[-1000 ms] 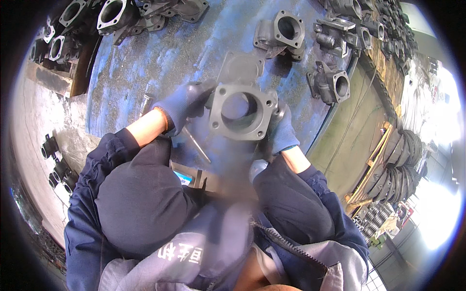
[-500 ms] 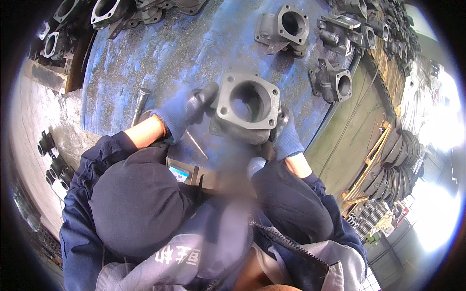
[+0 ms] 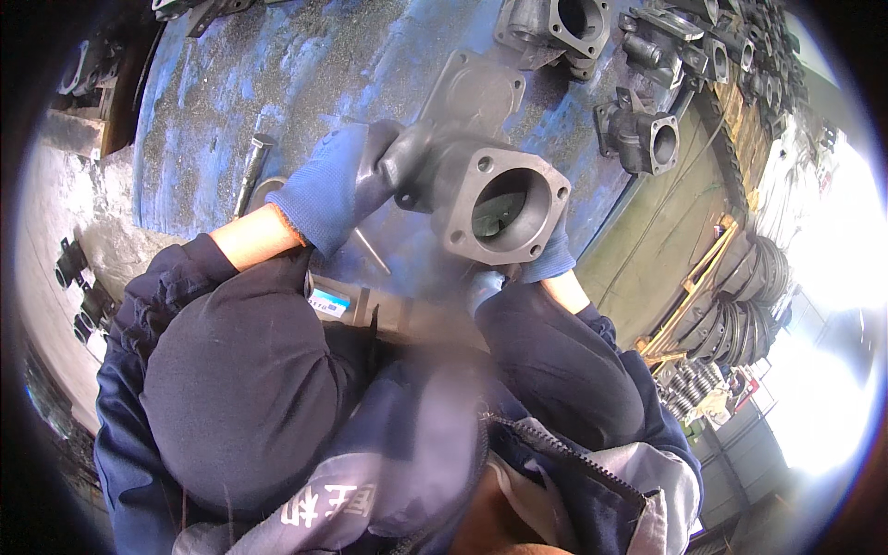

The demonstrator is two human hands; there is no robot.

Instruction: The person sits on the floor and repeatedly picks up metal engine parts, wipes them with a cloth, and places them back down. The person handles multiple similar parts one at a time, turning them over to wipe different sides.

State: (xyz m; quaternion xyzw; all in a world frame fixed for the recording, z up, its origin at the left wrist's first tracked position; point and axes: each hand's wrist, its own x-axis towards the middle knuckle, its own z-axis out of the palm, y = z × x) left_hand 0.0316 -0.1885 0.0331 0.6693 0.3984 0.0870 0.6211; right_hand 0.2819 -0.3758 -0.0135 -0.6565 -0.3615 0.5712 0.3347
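A dark grey metal casting (image 3: 465, 205) is held up over the blue-stained bench, between my two gloved hands. Its square flange, with a round bore and bolt holes at the corners, faces toward me, and a wider flat flange shows behind. My left hand (image 3: 351, 176), in a blue glove with a dark coated palm, is closed round the casting's left side. Mostly hidden behind the front flange, my right hand (image 3: 553, 257) supports the right side; its fingers are largely out of sight.
On the bench (image 3: 213, 120) lie a hammer-like steel tool (image 3: 250, 176) and a thin rod (image 3: 372, 250). Similar castings (image 3: 638, 137) stand at the far right, more along the right edge. Dark curved parts (image 3: 740, 296) are stacked by a wooden pallet. A small blue-and-white packet (image 3: 329, 303) sits near my lap.
The casting has been tilted and turned, so its bore now faces lower right and the rear flange shows. My left hand has moved higher on it; the right is more hidden.
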